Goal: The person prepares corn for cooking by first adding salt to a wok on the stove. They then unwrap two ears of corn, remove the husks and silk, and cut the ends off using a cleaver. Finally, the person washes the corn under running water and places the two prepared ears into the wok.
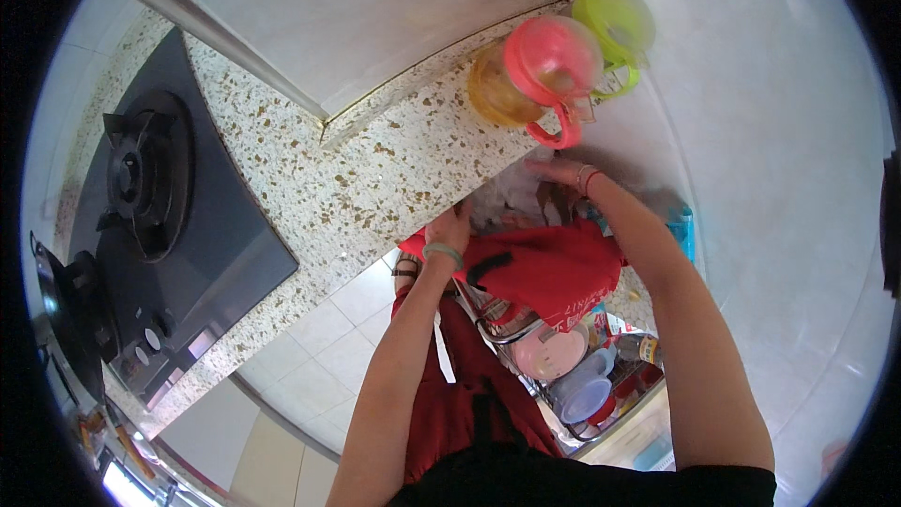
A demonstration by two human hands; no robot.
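Note:
A whitish translucent plastic bag (510, 195) lies between my hands, just past the counter's edge. My left hand (450, 227), with a pale green bangle at its wrist, is closed at the bag's left side; its fingertips are in shadow, so what they hold is hidden. Over the bag's right side reaches my right hand (560, 172), a red cord on its wrist, its fingers closed on the plastic. Below both hands a red cloth bag (554, 277) with pale print and a dark strap droops over a wire rack. What the plastic bag contains is unclear.
On the speckled counter (375, 178) stand a yellow-and-pink jug (549, 61) and a lime-green jug (615, 23). A black gas hob (155, 225) is at the left. The wire rack (582, 427) holds a pink lid (552, 352), a clear container (580, 392) and small jars.

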